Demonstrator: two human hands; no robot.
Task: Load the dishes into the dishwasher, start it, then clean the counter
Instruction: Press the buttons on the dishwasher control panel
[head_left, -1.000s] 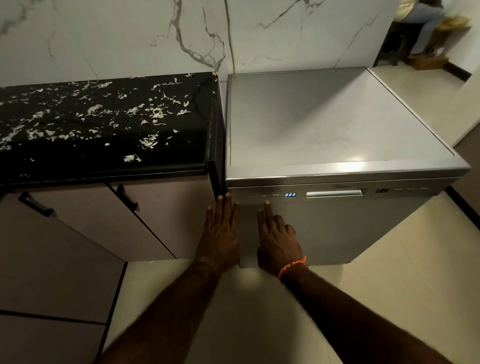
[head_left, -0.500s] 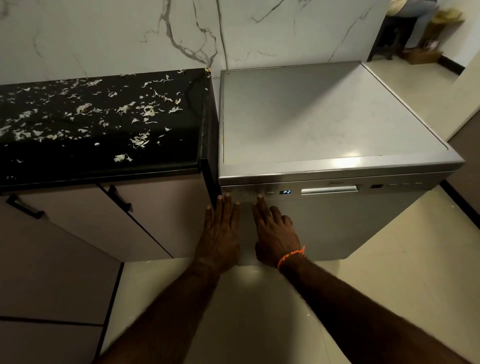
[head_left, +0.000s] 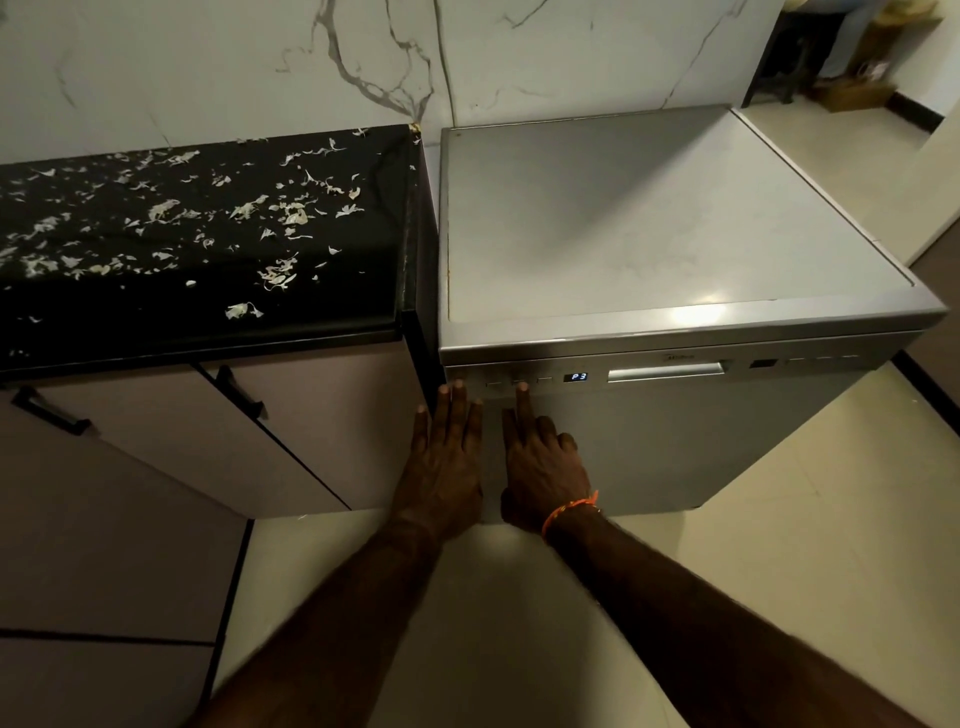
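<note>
The silver dishwasher (head_left: 675, 441) stands with its door closed, and its blue display (head_left: 575, 376) reads P3. My right hand (head_left: 540, 462) has one finger stretched up to a button (head_left: 521, 383) on the control strip, the other fingers curled back. My left hand (head_left: 444, 462) lies flat against the door's left edge with fingers straight. The black counter (head_left: 322, 291) on the left is strewn with pale peel scraps (head_left: 241, 310).
A door handle recess (head_left: 667, 371) sits in the middle of the control strip. Beige cabinet doors with black handles (head_left: 239, 392) lie under the counter. Pale floor tiles (head_left: 805, 493) spread to the right. A marble wall (head_left: 363, 62) backs everything.
The display went from 888 to P2 to P3. My right index finger rose from the door up to the control buttons. My left hand stayed flat on the door.
</note>
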